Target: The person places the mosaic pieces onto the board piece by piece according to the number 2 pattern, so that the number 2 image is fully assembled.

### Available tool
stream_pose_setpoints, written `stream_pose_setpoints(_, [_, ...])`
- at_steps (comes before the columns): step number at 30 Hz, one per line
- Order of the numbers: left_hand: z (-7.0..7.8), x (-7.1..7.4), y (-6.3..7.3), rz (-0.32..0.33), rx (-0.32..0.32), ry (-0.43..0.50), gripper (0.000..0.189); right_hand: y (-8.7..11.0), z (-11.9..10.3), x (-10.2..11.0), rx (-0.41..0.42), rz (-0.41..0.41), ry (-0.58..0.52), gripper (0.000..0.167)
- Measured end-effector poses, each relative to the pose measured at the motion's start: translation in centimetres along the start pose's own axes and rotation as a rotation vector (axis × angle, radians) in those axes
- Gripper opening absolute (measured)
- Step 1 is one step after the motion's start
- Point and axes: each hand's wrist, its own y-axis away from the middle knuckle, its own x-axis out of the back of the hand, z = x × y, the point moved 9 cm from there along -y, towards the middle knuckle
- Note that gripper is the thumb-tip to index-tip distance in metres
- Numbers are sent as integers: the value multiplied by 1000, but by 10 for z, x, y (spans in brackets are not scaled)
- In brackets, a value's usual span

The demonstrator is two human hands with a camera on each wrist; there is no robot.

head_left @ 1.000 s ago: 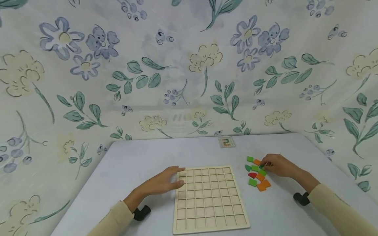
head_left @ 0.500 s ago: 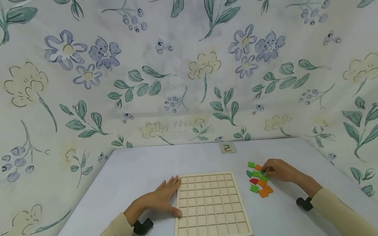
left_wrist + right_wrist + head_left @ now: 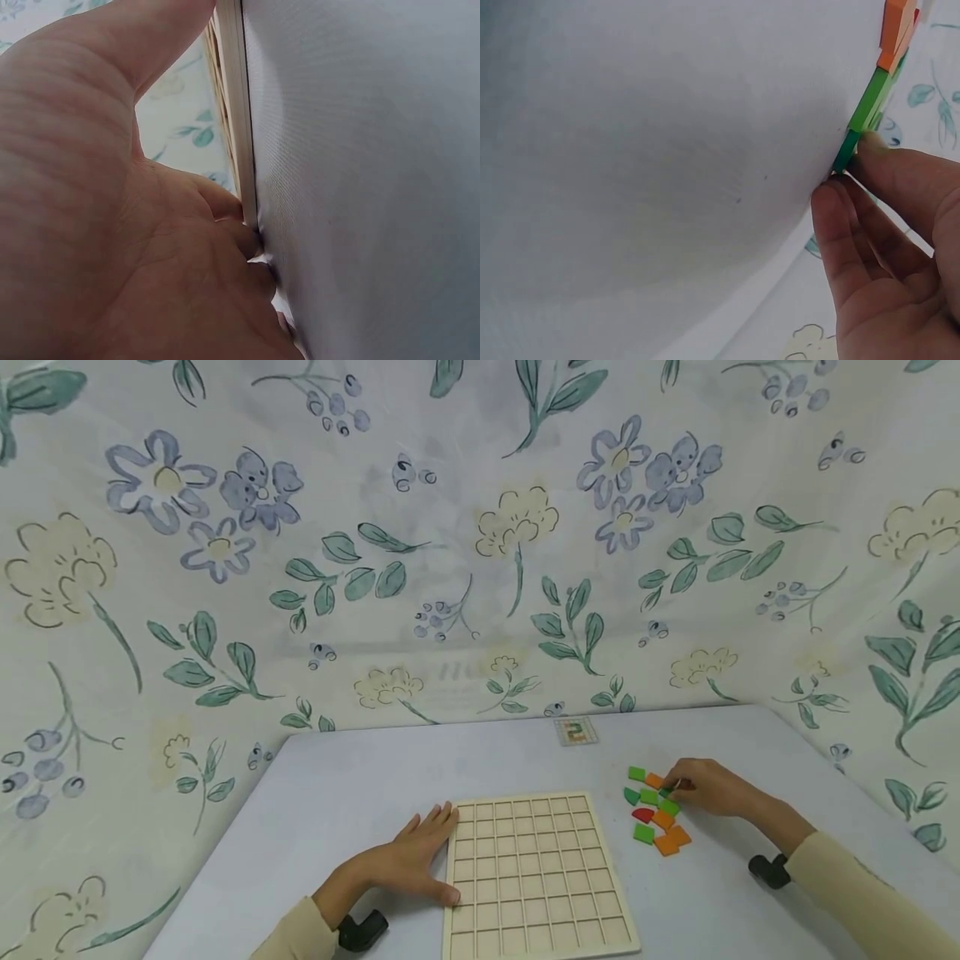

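Note:
A pale wooden grid board (image 3: 536,877) lies on the white table in the head view. Along its left edge rests my left hand (image 3: 408,862), fingers spread and thumb touching the rim; the left wrist view shows the palm beside the board's side (image 3: 238,112). To the right of the board is a loose group of flat coloured pieces, among them a red piece (image 3: 642,814), a light green piece (image 3: 643,833) and an orange piece (image 3: 666,844). At their far right, my right hand (image 3: 708,787) pinches a dark green piece (image 3: 845,151) between thumb and fingers, low at the tabletop.
Near the table's back edge lies a small square card (image 3: 576,731) with a gridded picture. A floral cloth (image 3: 450,568) hangs behind the white table (image 3: 360,777). Each wrist wears a black camera, such as the left one (image 3: 363,932).
My left hand has come down from above the board's upper left corner, spread out, and settled against the left edge. The right hand stays at the dark green piece. The head view has tilted slightly.

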Motion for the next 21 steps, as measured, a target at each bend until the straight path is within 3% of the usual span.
stream_pose_setpoints(21, [2,0,2,3,15,8,120,0,3,-4,-17,-34,9,22])
